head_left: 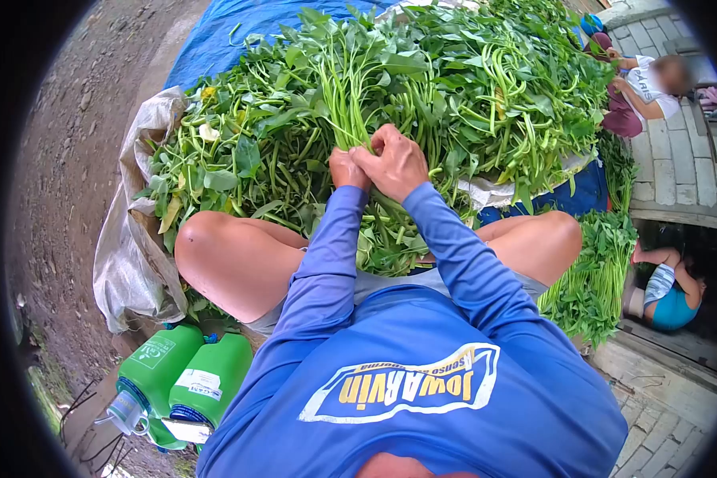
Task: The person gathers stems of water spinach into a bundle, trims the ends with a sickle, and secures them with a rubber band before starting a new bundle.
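Note:
My left hand (347,170) is wrapped round the lower stems of an upright bunch of water spinach (345,99). Close against it, my right hand (397,163) has its fingers bent and pressed together at the same stems. Exactly what the right fingertips pinch is hidden. The bunch's leafy tops point away from me. Around and beyond both hands lies a big heap of loose water spinach (271,171), with pale stems and some yellowed leaves. More cut stems lie between my legs, under my wrists.
A blue tarp (215,40) and a whitish sack (131,239) lie under the heap's edges. Green jugs (215,374) stand at my left. More stacked greens (589,279) lie at the right. One person (645,88) sits at the far right, another (673,295) crouches nearer.

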Demonstrator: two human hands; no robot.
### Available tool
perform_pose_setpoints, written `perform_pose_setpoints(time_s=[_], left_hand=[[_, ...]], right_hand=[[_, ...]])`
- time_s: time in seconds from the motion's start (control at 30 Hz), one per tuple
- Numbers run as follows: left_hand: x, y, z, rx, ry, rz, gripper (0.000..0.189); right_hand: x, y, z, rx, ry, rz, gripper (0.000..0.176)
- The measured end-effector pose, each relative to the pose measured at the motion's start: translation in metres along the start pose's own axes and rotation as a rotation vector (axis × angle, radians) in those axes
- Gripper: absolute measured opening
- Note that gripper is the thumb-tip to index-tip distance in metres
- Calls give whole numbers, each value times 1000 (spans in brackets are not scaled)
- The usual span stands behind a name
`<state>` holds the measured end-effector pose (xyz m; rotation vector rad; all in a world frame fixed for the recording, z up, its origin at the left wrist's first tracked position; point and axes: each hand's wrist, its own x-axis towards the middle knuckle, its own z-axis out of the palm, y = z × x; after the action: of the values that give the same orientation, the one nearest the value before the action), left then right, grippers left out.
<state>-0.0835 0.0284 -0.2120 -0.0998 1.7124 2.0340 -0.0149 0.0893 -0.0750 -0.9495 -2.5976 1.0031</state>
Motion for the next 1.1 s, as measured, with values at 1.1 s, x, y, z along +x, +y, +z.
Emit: perform_pose_setpoints(time_s=[1.1], left_hand=[[10, -42, -11, -376, -370, -573, 68]], right_hand=[[38, 77, 35, 59, -210, 96, 31]])
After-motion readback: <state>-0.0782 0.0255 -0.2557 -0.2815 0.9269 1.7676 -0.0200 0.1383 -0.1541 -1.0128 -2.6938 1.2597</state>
